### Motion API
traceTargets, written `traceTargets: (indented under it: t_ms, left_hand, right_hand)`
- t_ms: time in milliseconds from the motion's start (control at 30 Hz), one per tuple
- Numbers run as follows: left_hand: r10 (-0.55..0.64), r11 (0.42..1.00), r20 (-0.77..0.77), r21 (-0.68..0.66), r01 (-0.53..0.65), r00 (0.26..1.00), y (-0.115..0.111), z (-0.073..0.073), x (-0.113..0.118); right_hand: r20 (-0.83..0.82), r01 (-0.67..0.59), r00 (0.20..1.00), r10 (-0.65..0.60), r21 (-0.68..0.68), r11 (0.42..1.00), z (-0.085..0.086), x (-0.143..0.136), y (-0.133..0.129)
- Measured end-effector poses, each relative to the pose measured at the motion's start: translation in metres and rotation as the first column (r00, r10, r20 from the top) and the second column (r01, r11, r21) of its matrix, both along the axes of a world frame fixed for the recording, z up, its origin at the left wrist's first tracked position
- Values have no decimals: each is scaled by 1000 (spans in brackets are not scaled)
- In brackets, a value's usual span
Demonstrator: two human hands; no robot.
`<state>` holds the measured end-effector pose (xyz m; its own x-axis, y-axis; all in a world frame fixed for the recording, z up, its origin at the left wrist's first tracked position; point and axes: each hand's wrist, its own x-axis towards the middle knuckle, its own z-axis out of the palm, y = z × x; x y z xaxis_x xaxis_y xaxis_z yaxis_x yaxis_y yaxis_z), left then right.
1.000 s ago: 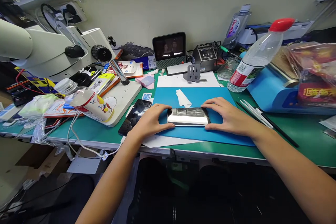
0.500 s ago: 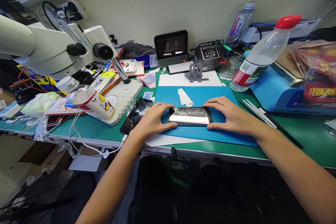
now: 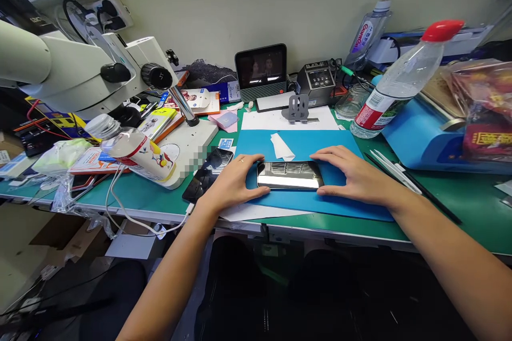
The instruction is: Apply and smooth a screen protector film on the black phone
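A phone with a glossy, reflective face [image 3: 288, 176] lies lengthwise on a blue mat [image 3: 344, 205]. My left hand [image 3: 240, 180] grips its left end, thumb at the near corner and fingers at the far corner. At the right end, my right hand [image 3: 348, 177] holds the phone the same way between thumb and fingers. Just behind the phone is a folded white tissue [image 3: 282, 147]. A second dark phone [image 3: 208, 174], with a white cable plugged in, rests beside my left hand.
A microscope [image 3: 92, 64] and a tilted drink bottle [image 3: 140, 154] stand left. Behind the mat are a small screen [image 3: 262, 72], a grey stand [image 3: 297, 108] and a control box [image 3: 317, 84]. A red-capped bottle [image 3: 404, 82], blue machine [image 3: 420, 141] and thin tools [image 3: 400, 173] are right.
The light reflection on the phone's face has shifted slightly. Both hands keep their hold at its ends.
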<state>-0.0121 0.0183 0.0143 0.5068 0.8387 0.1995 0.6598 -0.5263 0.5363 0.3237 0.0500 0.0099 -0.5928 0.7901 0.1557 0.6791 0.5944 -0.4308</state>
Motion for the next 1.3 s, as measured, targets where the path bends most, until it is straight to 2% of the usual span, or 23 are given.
traceTargets:
  t_ms: [567,1300]
  left_hand:
    - [-5,1000,24,8,5,1000,1,-5,-2]
    - [0,1000,23,1,0,1000,2,-3,-3]
  right_hand:
    - [-6,-26,1000,25,-33,999,0,2,2]
    - [-48,-24,999,23,-19,1000,1,4,1]
